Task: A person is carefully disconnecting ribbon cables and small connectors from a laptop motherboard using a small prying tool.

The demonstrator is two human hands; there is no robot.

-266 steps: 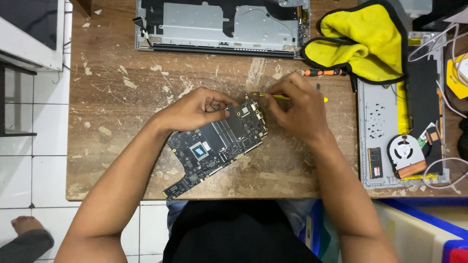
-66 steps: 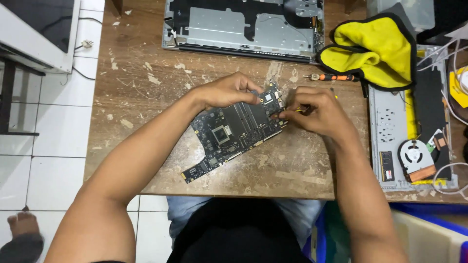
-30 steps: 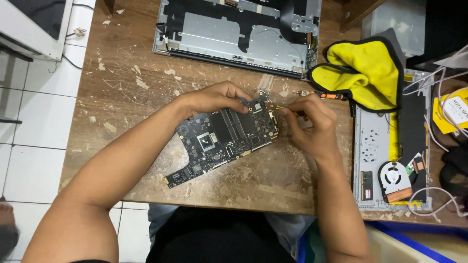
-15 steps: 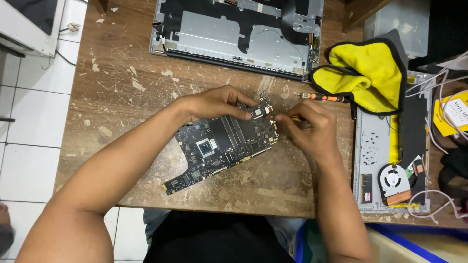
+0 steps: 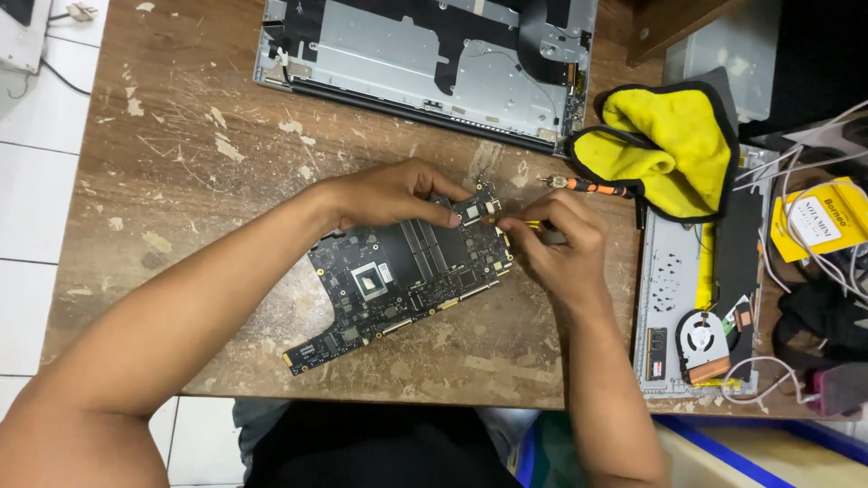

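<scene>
Seemingly mid-way through fine work on a circuit board, the person sits at a scarred wooden table point(image 5: 181, 163) in the single head view.

A dark laptop motherboard point(image 5: 398, 276) lies flat near the middle of the table, running diagonally from its near-left tip to its far-right corner. The left hand point(image 5: 389, 192) rests on the board's far edge, fingers curled and pressed down by the far-right corner, pinning the board rather than gripping it. The right hand point(image 5: 556, 239) is closed in a pinch around a thin yellow-handled tool point(image 5: 527, 224), whose tip points left at a small connector on that same corner; the tip itself is too small to make out.

Just beyond the right hand, an orange-handled screwdriver point(image 5: 588, 187) lies on the table, touching the edge of a yellow cloth with black trim point(image 5: 669, 145). At the far side lies an opened laptop shell point(image 5: 425, 54), bare metal inside. On the right lies a grey laptop base cover point(image 5: 665, 298) with a cooling fan point(image 5: 701, 339) resting on it, and a tangle of white cables point(image 5: 796, 235) beyond.

As a judgement, the step in hand is prising or picking at a small part at the board's corner. The next move calls for a steady left-hand hold and a light, exact touch from the tool, since parts crowd that corner closely.
</scene>
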